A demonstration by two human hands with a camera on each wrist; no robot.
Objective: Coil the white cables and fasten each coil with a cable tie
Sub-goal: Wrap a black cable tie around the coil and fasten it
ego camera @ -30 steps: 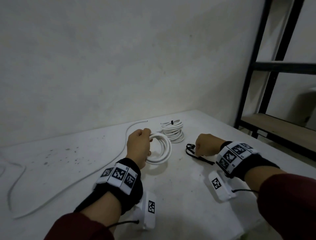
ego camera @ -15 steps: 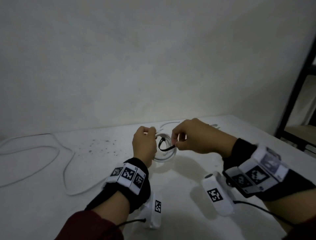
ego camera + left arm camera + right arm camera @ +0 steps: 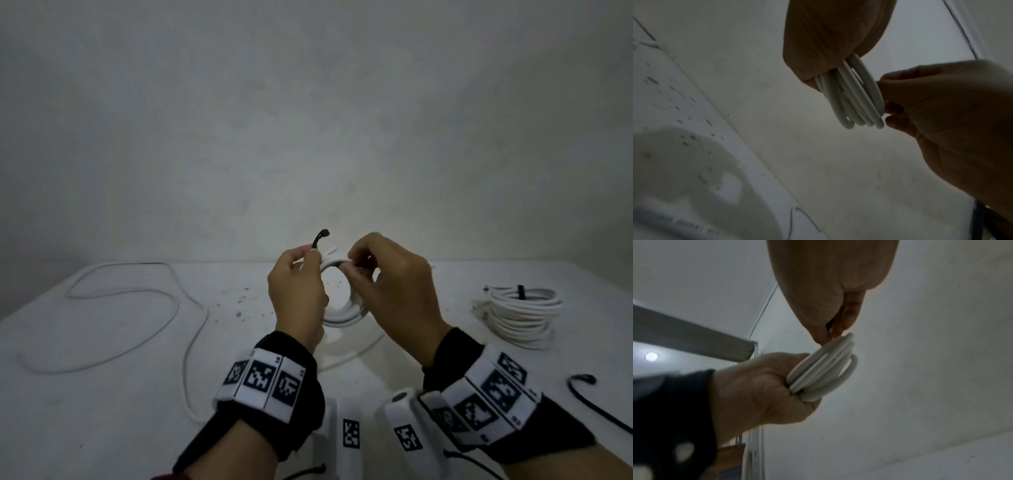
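Note:
A white cable coil [image 3: 346, 310] is held upright above the table. My left hand [image 3: 308, 262] grips its upper left side, fingers curled round the strands [image 3: 855, 97]. One end of a black cable tie [image 3: 320, 240] sticks up past the left fingers. My right hand [image 3: 356, 266] pinches at the top of the coil [image 3: 824, 369], and a dark sliver shows between its fingertips [image 3: 838, 331]. The rest of the tie is hidden by the hands.
A tied white coil [image 3: 520, 311] lies on the white table [image 3: 102, 428] at the right, with a spare black tie [image 3: 596, 401] nearer me. A loose white cable [image 3: 137, 298] snakes across the left side. A wall rises right behind the table.
My right hand picked up a black tie and brought it to the coil. Both hands have lifted the coil, and one tie end now pokes up above the left fingers.

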